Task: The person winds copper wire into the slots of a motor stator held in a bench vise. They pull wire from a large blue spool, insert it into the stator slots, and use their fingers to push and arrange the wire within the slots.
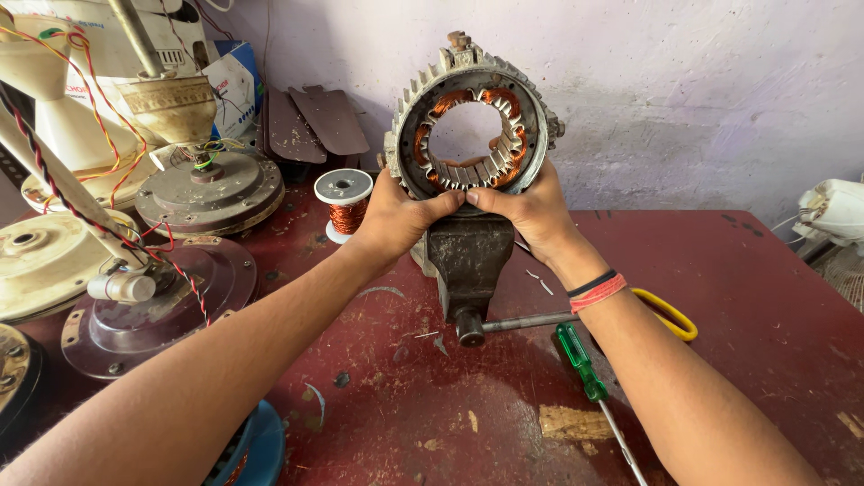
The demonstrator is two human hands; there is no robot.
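Nearest the camera, a blue round object point(256, 445) lies at the lower left edge of the dark red worktable point(765, 342), partly hidden under the left forearm. A green-handled screwdriver point(580, 362) lies on the table below the right forearm, tip pointing toward the camera. A yellow-handled tool point(670, 315) sits just behind the right wrist, which carries a black and a red band.

At mid-table stands a dark bench vise point(468, 261), its handle bar point(526, 321) running out to the right. The motor stator point(472, 126), a grey ring with copper windings around its inner edge, stands upright on top of the vise; whether the vise clamps it cannot be told.

The left hand point(391, 220) is wrapped around the lower left of the ring, thumb pressed to its bottom edge. The right hand point(531, 211) is wrapped around the lower right, thumb likewise on the bottom edge. The two thumbs nearly meet.

Just left of the left hand stands a spool of copper wire point(344, 202). Further left, fan motor housings point(209, 189) with red and yellow wires crowd the table. Brown fan blades point(315, 121) lean against the lilac wall point(675, 81) behind.
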